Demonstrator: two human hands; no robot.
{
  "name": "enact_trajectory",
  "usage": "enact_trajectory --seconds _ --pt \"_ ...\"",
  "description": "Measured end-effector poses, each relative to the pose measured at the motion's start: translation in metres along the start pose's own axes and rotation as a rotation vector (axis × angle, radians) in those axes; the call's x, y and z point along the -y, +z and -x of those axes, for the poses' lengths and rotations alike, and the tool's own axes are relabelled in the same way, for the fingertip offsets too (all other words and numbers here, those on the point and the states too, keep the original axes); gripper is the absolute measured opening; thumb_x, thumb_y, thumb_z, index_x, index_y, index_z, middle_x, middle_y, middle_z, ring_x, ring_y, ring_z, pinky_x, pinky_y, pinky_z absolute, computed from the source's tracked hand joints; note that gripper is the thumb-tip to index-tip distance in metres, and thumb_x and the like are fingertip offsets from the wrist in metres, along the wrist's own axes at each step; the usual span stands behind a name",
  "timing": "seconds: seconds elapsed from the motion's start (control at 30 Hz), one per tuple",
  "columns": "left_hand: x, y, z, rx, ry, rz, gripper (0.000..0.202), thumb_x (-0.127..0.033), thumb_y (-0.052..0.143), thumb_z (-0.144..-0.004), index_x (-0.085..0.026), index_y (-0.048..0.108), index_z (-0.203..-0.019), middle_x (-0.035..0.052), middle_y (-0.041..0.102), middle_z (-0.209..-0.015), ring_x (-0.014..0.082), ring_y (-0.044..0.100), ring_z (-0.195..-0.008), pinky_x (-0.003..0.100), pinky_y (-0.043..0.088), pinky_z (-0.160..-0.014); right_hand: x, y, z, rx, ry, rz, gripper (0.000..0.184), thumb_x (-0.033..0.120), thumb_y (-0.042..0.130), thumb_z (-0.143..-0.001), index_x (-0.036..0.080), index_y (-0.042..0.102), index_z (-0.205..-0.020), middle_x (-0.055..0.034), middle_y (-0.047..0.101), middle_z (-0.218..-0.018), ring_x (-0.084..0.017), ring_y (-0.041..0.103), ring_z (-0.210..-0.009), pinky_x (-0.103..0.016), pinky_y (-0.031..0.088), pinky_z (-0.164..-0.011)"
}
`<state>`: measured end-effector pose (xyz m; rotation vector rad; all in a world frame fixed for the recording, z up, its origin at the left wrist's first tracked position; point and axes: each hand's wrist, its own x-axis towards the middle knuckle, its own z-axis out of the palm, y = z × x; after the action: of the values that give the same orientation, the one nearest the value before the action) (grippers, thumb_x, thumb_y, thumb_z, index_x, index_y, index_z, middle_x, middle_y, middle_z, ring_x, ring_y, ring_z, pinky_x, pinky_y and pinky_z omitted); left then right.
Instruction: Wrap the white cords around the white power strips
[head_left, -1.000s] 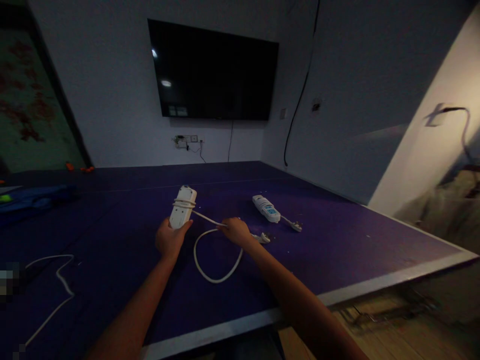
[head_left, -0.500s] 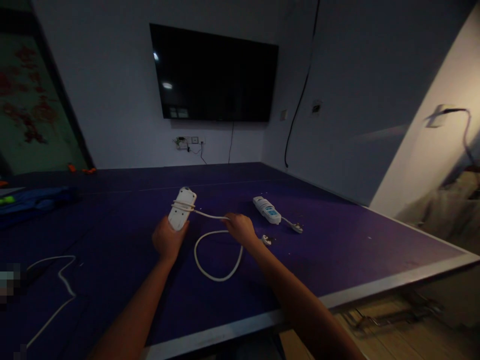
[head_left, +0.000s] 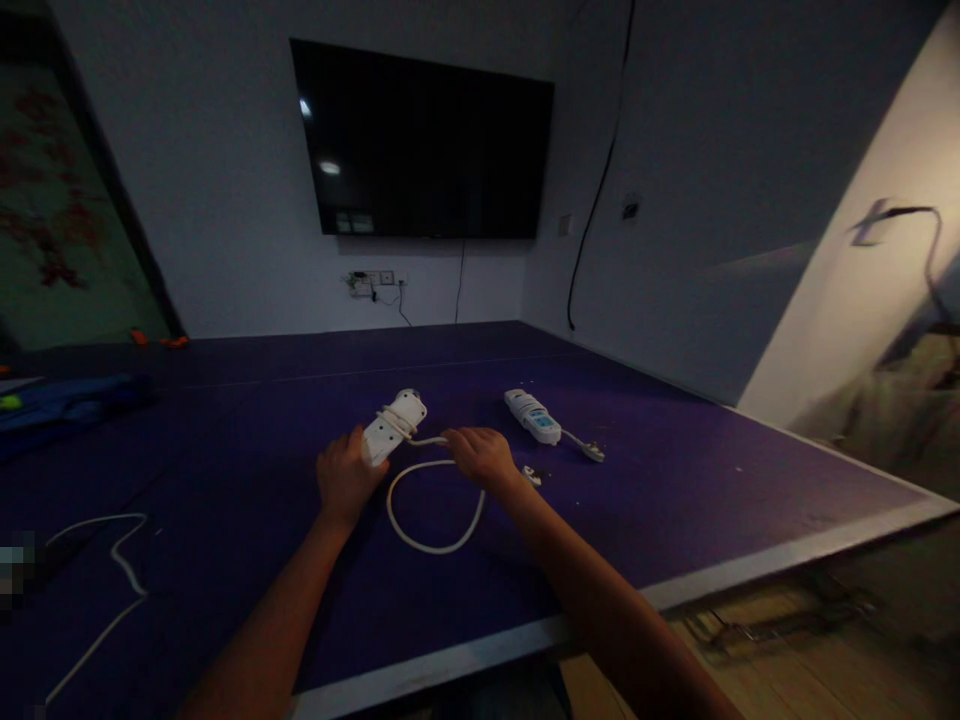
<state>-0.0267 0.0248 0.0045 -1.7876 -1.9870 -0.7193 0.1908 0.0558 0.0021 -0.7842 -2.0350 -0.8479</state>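
The forearms (head_left: 592, 575) (both slim) are bare, as are left hand (head_left: 347, 482) and right hand (head_left: 481, 457).

Smooth plastic power strip (head_left: 384, 441), glossy television (head_left: 431, 140), matt tabletop (head_left: 660, 500)

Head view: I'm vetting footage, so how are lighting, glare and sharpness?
Head view: dim, brightest on the far-right wall; head view: light spots reflected in the dark television; head view: fine detail soft on the white power strip, a pixelated patch at left.
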Motion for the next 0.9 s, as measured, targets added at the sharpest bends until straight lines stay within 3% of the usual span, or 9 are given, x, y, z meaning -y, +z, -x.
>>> enact_trajectory --seconds 0.1,0.23,0.4,0.5,0.6,0.73,0.9 --pt "-0.006 -0.009 0.0 0.032 0.082 -0.029 0.051 -0.033 0.058 -0.072 -0.014 0.054 -0.118 0.0145 0.066 -0.099 0.0318 0.06 -0.096 0.039 0.043 -0.079 -0.006 -0.007 -0.001 -0.182 -0.064 0.053 0.022 0.03 0.048 -0.094 0.017 0.064 -0.086 0.0004 0.059 -0.058 -0.009 0.052 -0.054 -0.024 0.032 -0.055" --pt "-0.007 -0.017 -0.002 0.169 0.251 0.02 0.056 -0.034 0.063 -0.068 -0.015 0.054 -0.12 0.0142 0.066 -0.105 0.0313 0.059 -0.101 0.039 0.042 -0.084 -0.014 -0.016 -0.004 -0.206 -0.136 0.069 0.02 0.03 0.05 -0.092 0.017 0.065 -0.088 -0.0001 0.059 -0.061 -0.01 0.051 -0.056 -0.025 0.032 -0.056" --pt "-0.002 -0.027 0.0 0.417 0.402 0.282 0.057 -0.036 0.068 -0.06 -0.023 0.059 -0.115 0.0071 0.069 -0.104 0.026 0.063 -0.095 0.031 0.043 -0.079 -0.026 -0.018 -0.005 -0.038 -0.041 -0.09 0.023 0.035 0.053 -0.09 0.019 0.069 -0.093 -0.0024 0.063 -0.068 -0.011 0.055 -0.063 -0.023 0.036 -0.059" --pt "-0.006 -0.033 0.005 0.579 0.444 0.476 0.046 -0.037 0.066 -0.061 -0.024 0.062 -0.105 0.0026 0.071 -0.096 0.0215 0.065 -0.087 0.026 0.043 -0.07 -0.03 -0.016 -0.006 0.103 0.116 -0.321 0.023 0.036 0.061 -0.084 0.018 0.071 -0.094 -0.0032 0.065 -0.073 -0.011 0.057 -0.064 -0.021 0.038 -0.06" --pt "-0.015 -0.034 0.012 0.69 0.482 0.525 0.036 -0.032 0.066 -0.059 -0.022 0.065 -0.093 0.0028 0.071 -0.088 0.0201 0.065 -0.077 0.024 0.042 -0.062 -0.028 -0.013 -0.007 0.215 0.23 -0.581 0.019 0.033 0.069 -0.077 0.018 0.073 -0.089 -0.002 0.066 -0.071 -0.01 0.056 -0.061 -0.019 0.038 -0.058" --pt "-0.025 -0.033 0.018 0.724 0.54 0.544 0.03 -0.029 0.066 -0.057 -0.021 0.065 -0.086 0.0026 0.07 -0.083 0.019 0.063 -0.072 0.023 0.04 -0.06 -0.023 -0.008 -0.008 0.341 0.284 -0.854 0.01 0.025 0.068 -0.076 0.018 0.075 -0.079 -0.0024 0.069 -0.073 -0.01 0.059 -0.063 -0.018 0.04 -0.059" --pt "-0.023 -0.034 0.016 0.625 0.543 0.49 0.027 -0.031 0.066 -0.057 -0.02 0.062 -0.082 0.0032 0.068 -0.081 0.0199 0.062 -0.074 0.024 0.039 -0.06 -0.025 -0.002 -0.006 0.374 0.435 -1.045 0.014 0.027 0.068 -0.072 0.015 0.074 -0.074 -0.0041 0.071 -0.074 -0.014 0.063 -0.069 -0.02 0.043 -0.063"
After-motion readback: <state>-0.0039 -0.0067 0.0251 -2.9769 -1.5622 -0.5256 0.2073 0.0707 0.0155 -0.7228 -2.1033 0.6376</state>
